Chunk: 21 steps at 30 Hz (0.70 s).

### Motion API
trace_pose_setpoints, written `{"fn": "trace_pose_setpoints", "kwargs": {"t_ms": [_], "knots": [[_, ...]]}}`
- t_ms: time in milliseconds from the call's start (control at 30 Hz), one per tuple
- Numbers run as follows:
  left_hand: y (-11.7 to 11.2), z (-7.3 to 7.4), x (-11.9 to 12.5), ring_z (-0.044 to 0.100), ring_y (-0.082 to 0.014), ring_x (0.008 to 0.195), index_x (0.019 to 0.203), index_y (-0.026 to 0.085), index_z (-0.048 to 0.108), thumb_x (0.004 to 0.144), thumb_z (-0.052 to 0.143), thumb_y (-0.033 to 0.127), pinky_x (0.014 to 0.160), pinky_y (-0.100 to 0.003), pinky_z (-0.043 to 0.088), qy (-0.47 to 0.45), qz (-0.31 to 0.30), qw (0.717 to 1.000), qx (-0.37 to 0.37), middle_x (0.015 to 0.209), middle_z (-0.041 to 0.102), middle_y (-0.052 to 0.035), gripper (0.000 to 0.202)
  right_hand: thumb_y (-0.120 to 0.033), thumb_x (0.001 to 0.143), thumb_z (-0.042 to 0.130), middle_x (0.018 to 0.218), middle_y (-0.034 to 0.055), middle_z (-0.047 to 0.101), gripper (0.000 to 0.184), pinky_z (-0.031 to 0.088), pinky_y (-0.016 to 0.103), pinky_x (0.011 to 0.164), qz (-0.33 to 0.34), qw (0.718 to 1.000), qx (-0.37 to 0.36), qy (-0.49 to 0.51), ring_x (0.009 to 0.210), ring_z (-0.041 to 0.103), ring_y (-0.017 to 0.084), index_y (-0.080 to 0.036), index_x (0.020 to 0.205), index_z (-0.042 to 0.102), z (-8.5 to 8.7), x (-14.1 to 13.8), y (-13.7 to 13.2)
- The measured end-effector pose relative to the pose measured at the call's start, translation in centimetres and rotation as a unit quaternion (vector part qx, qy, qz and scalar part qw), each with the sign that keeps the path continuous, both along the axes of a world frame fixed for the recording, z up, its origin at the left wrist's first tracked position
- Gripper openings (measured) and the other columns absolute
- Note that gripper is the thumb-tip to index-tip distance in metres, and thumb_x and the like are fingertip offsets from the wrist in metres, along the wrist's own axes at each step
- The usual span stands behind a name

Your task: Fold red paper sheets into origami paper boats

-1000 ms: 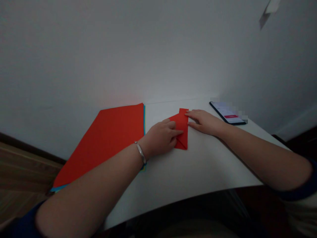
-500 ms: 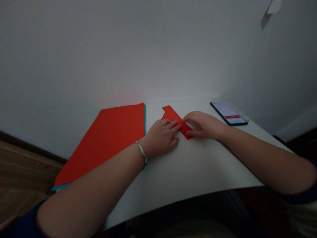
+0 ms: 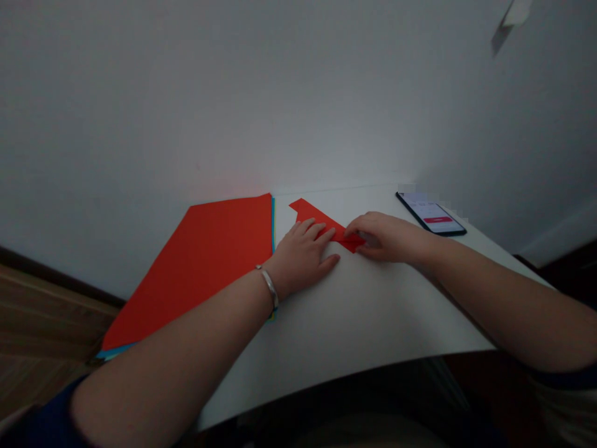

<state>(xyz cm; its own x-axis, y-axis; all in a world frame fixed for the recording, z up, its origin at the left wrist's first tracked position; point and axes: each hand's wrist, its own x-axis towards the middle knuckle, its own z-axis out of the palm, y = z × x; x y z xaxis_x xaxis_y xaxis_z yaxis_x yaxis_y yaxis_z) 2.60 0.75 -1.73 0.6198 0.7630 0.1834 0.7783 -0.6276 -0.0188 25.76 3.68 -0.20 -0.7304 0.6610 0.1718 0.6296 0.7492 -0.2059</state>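
Head view: one pale wall [image 3: 298, 93] fills the twelve o'clock side, and one white worktop [image 3: 382, 311] runs out from its foot. One stack of coloured paper [image 3: 209, 249] lies at nine o'clock on it, a red sheet uppermost with blue and yellow edges showing beneath; the number of sheets cannot be told. Two hands are at work near the middle. The left hand [image 3: 305, 258] lies palm down with fingers loosely spread, fingertips on the paper under it and thumb out towards three o'clock, gripping nothing. The right hand [image 3: 387, 236] is half curled, thumb and fingertips set apart and touching the paper's four o'clock end; whether they pinch it cannot be told. One phone [image 3: 429, 214], screen lit, lies beyond the right hand, towards two o'clock. One folded red paper [image 3: 328, 222] rests on the worktop between stack and phone, beneath the left fingers, its long axis running from ten to four o'clock, the notched end pointing to ten. One silver bracelet [image 3: 269, 289] circles the left wrist.
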Motion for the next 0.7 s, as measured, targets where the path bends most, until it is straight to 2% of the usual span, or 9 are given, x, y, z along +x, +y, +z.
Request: {"fn": "trace_pose_setpoints", "kwargs": {"t_ms": [233,367,533,700], "knots": [[0.02,0.21,0.00,0.047,-0.0340,0.132,0.134,0.013,0.055,0.096,0.045,0.040,0.112,-0.050,0.036,-0.022,-0.035,0.999,-0.011,0.139,0.054,-0.0192,0.048,-0.020,0.085,0.058,0.105,0.0087,0.073,0.024,0.046,0.038,0.090,-0.014,1.000,0.014,-0.020,0.097,0.062,0.024,-0.019,0.104,0.072,-0.17,-0.38,0.42],[0.18,0.28,-0.10,0.049,-0.0288,0.130,0.132,0.010,0.053,0.094,0.048,0.032,0.113,-0.046,0.037,-0.058,-0.086,0.994,-0.033,0.139,0.054,-0.0172,0.044,-0.020,0.085,0.057,0.101,0.0082,0.074,0.022,0.046,0.036,0.089,-0.013,0.999,0.045,-0.013,0.094,0.064,0.023,-0.020,0.101,0.073,-0.42,-0.61,0.37],[0.28,0.69,-0.12,0.054,-0.0261,0.124,0.116,0.012,0.060,0.087,0.049,0.018,0.109,-0.041,0.042,-0.064,-0.154,0.985,-0.050,0.128,0.061,-0.0143,0.031,-0.019,0.086,0.054,0.094,0.0086,0.074,0.021,0.046,0.035,0.085,-0.039,0.998,0.052,-0.010,0.090,0.064,0.023,-0.017,0.096,0.073,-0.68,-0.58,0.37],[0.43,0.50,-0.15,0.046,-0.0266,0.134,0.131,0.011,0.054,0.089,0.048,0.018,0.115,-0.043,0.035,-0.064,-0.161,0.984,-0.051,0.139,0.056,-0.0135,0.043,-0.018,0.082,0.056,0.090,0.0085,0.072,0.019,0.046,0.034,0.082,-0.061,0.998,0.033,0.006,0.086,0.063,0.022,-0.017,0.093,0.072,-0.49,-0.60,0.09]]}}
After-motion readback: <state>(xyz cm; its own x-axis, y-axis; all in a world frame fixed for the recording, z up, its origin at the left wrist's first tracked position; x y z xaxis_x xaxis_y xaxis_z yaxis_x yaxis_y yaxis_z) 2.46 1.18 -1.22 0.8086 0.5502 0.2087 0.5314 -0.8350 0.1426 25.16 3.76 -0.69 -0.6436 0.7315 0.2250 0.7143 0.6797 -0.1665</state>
